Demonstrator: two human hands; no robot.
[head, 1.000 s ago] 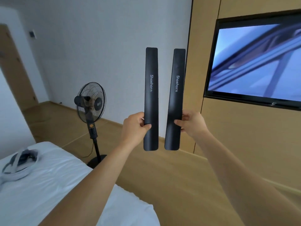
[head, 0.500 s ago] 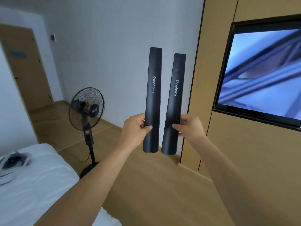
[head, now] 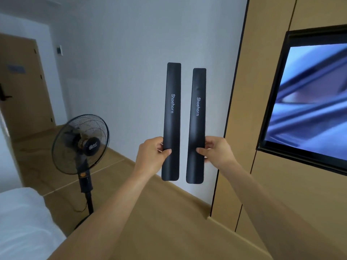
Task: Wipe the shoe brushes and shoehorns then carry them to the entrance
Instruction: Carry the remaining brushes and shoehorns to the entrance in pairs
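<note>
Both shoehorns now sit farther right against the wall; left hand [head: 153,156] pinches the left shoehorn [head: 171,121], right hand [head: 216,152] pinches the right shoehorn [head: 197,126].

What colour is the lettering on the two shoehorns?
White, reading "Shoehorn" along each flat black shoehorn; the head view shows it clearly.

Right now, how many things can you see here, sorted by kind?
Black shoehorns: 2, upright and apart, the left shoehorn in the left hand, the right shoehorn in the right hand
Standing fan: 1
Wall screen: 1
Wooden door: 1
Bed: 1
Total: 6
</note>
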